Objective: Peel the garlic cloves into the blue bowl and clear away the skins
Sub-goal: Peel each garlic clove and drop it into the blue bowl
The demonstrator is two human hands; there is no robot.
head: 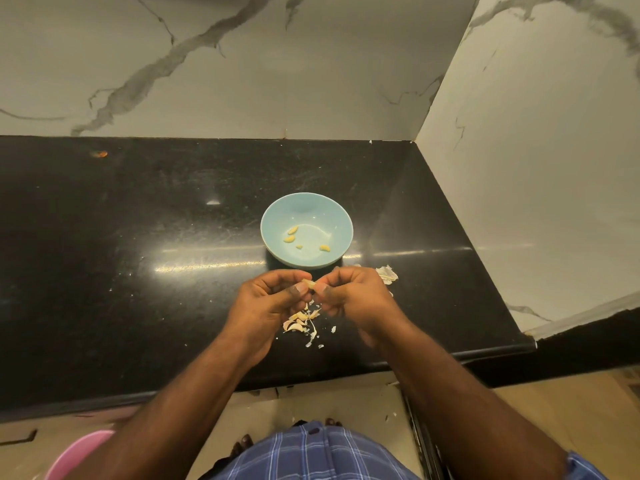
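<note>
Both hands meet just in front of the blue bowl (306, 209), above the black counter (138, 237). The left hand (273, 303) and the right hand (353, 296) each pinch one small garlic clove (308, 282) between thumb and curled fingers, so the clove sits clamped at its 2 ends, held in the air near the bowl's front rim. 4 peeled pieces (293, 231) already lie in the bowl. A heap of loose skins (299, 322) lies on the counter right under the hands, and a larger papery lump of garlic (387, 273) sits just beside the right hand, near the bowl.

The step in hand looks like stripping this clove. To do it well, I would keep one thumb fixed as an anchor and let the other nail lift the skin from the tip, pulling along the clove. Working low over the heap should keep flakes together for clearing away later. The bare clove then goes forward into the bowl, skin left behind.
</note>
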